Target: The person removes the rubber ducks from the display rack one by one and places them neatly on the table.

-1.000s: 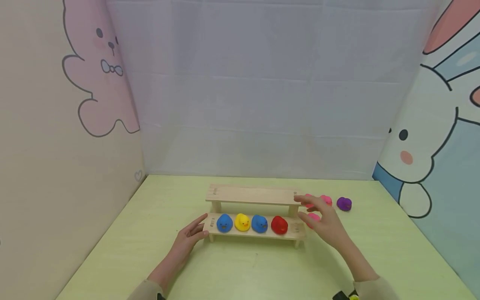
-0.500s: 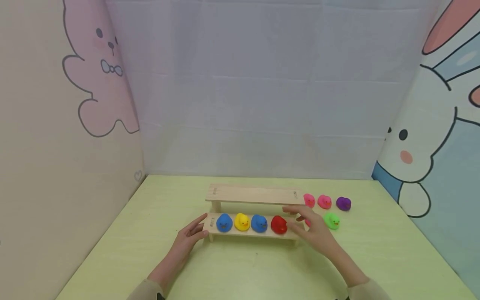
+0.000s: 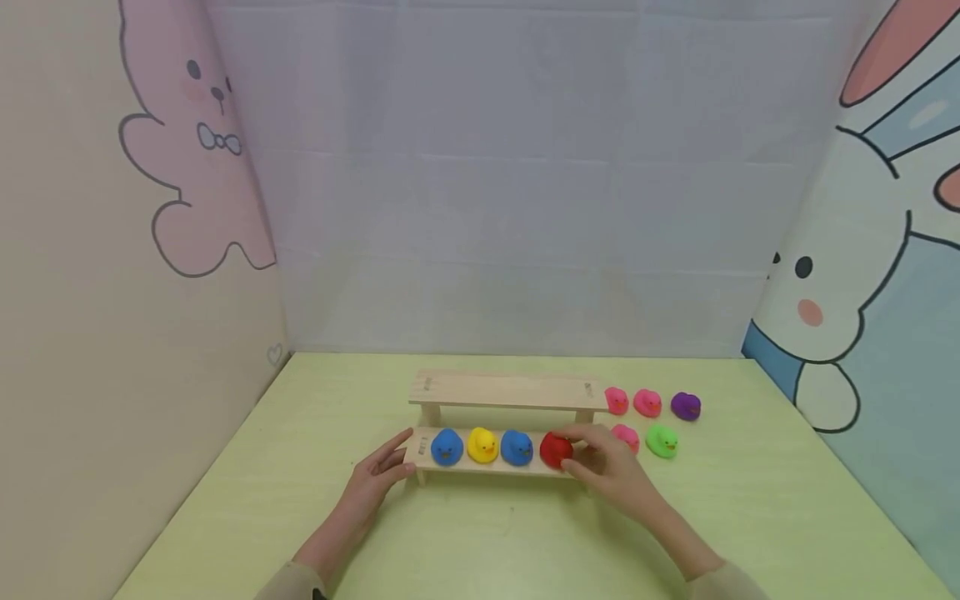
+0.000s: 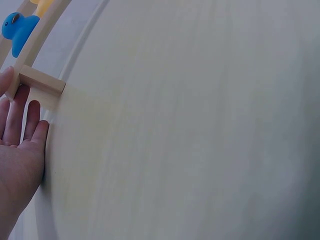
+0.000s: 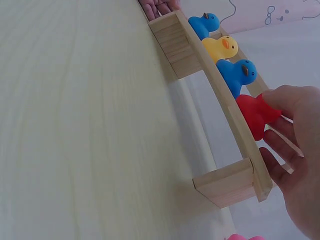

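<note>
A two-step wooden stand (image 3: 510, 388) bears a row of rubber ducks on its lower step: a blue duck (image 3: 447, 447), a yellow duck (image 3: 483, 446), another blue duck (image 3: 517, 448) and a red duck (image 3: 555, 451) at the right. My right hand (image 3: 615, 475) pinches the red duck between thumb and forefinger, the duck sitting on the board. In the right wrist view the thumb lies on the red duck (image 5: 256, 112), other fingers behind it. My left hand (image 3: 372, 479) holds the lower step's left end, thumb at the front corner and forefinger at the back.
Right of the stand, loose ducks sit on the pale table (image 3: 480, 542): three pink ones, one a pink duck (image 3: 648, 403), plus a purple duck (image 3: 686, 407) and a green duck (image 3: 662, 442). A white cloth (image 3: 525, 183) hangs behind; printed panels flank the table.
My right hand has moved left from beside the pink ducks to the red duck and now pinches it, uncovering the green duck. The left hand stays at the stand's end.
</note>
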A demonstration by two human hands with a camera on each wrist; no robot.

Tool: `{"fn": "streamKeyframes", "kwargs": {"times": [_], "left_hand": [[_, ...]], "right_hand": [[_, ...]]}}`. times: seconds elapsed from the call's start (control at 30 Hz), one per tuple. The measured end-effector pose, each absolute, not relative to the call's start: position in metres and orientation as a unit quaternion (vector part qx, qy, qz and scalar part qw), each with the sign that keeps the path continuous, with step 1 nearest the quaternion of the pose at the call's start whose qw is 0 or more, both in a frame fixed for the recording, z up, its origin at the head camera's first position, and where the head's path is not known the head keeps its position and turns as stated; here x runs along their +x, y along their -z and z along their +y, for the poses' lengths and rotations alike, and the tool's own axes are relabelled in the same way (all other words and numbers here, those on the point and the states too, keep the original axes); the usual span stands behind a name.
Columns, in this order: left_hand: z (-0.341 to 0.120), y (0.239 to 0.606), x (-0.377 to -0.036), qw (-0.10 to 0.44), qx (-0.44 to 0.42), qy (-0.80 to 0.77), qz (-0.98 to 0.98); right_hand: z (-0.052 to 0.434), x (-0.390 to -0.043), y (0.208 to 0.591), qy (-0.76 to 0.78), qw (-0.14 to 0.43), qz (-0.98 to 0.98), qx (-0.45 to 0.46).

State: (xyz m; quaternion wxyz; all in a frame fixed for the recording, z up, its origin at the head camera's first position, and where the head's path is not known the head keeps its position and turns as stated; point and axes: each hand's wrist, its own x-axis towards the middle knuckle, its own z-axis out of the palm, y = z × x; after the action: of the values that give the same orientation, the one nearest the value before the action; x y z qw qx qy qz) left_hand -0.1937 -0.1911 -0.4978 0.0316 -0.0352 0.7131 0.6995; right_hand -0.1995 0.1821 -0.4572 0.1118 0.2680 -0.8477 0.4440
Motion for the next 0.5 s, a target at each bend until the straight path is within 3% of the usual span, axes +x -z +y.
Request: {"fn": "streamKeyframes", "kwargs": {"times": [0.5], "left_hand": [[-0.1923, 0.4992, -0.1947, 0.038, -0.027, -0.704, 0.709]], "right_hand": [[0.1770, -0.2004, 0.4641, -0.480, 0.083, -0.846, 0.216]]}}
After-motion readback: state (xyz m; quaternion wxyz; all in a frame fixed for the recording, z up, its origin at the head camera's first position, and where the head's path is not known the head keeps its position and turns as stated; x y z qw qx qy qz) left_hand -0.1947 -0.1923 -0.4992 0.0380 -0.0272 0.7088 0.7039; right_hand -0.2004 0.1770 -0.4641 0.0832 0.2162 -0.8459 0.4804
